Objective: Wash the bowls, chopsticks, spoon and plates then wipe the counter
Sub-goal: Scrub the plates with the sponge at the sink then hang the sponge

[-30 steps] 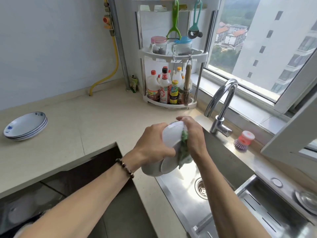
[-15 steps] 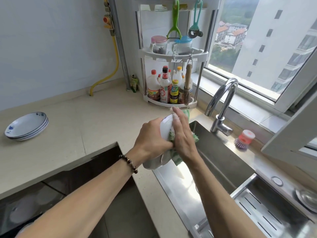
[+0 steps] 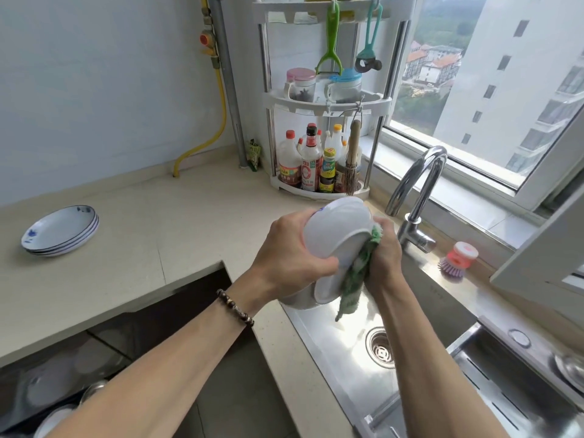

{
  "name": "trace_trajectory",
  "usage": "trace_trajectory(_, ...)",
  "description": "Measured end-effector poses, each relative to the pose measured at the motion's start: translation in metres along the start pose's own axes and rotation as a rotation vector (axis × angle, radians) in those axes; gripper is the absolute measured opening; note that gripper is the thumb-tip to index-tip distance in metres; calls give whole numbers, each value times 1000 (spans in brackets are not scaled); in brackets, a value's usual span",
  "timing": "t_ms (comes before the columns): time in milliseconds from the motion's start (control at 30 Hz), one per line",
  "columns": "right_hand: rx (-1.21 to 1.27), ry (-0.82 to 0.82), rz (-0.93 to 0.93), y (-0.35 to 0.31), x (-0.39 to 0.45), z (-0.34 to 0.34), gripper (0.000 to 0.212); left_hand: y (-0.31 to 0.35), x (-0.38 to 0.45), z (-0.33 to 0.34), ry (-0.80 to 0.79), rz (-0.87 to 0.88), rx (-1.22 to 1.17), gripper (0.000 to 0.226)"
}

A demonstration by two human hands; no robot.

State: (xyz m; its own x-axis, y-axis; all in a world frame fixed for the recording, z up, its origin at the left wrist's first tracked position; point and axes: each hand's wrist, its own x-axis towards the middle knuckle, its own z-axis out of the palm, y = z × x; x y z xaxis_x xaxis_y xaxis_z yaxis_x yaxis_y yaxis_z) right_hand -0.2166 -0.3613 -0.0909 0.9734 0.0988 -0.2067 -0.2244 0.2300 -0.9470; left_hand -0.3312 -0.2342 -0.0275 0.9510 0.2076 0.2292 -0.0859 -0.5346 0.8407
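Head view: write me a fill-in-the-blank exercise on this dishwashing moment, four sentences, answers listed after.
1. The left hand holds a white ____ over the sink.
2. The right hand presses a ____ cloth against it.
3. The stack of blue-patterned plates sits on the ____, apart from both hands.
4. No water runs from the ____, which stands behind the sink.

Missing words: bowl; green; counter; faucet
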Motion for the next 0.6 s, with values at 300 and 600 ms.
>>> trace_trajectory(300,-672,-339,-589,-31,-5,18,35,1,25,-13,-343,-180,-52,48)
trace_trajectory(600,-480,-304,-426,-15,-17,21,56,-12,6,-1,-72,-83,-89,53)
